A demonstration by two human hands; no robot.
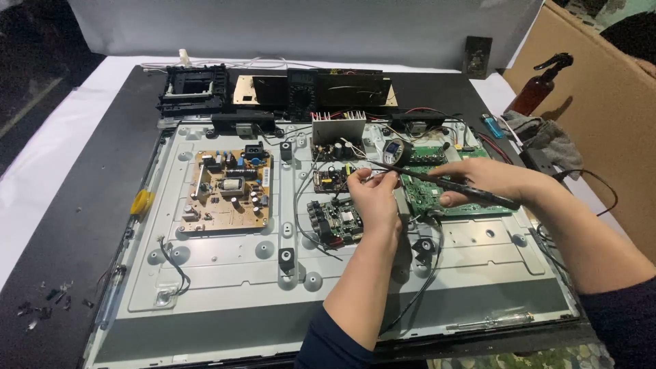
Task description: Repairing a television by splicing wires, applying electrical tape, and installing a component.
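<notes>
Soldering: both hands are working over the opened back of a flat panel lying on the dark bench.
Right hand: is gripping a black soldering iron, fingers closed round the handle.
Iron axis: is running right-to-left, slightly uphill, tip pointing at the left hand's fingertips.
Left hand: is pinching a thin wire between thumb and fingers, closed on it; looks like solder, too fine to be sure.
Meeting point: is sitting just above the small centre board, between it and the green main board.
Nearer hand: left is right at the joint; right is staying back along the handle, to its right.
Below left hand: small black board, close but not touched.
Far left: brown power board, well apart from both hands.
Iron cord: is trailing down across the panel toward the near edge.
</notes>
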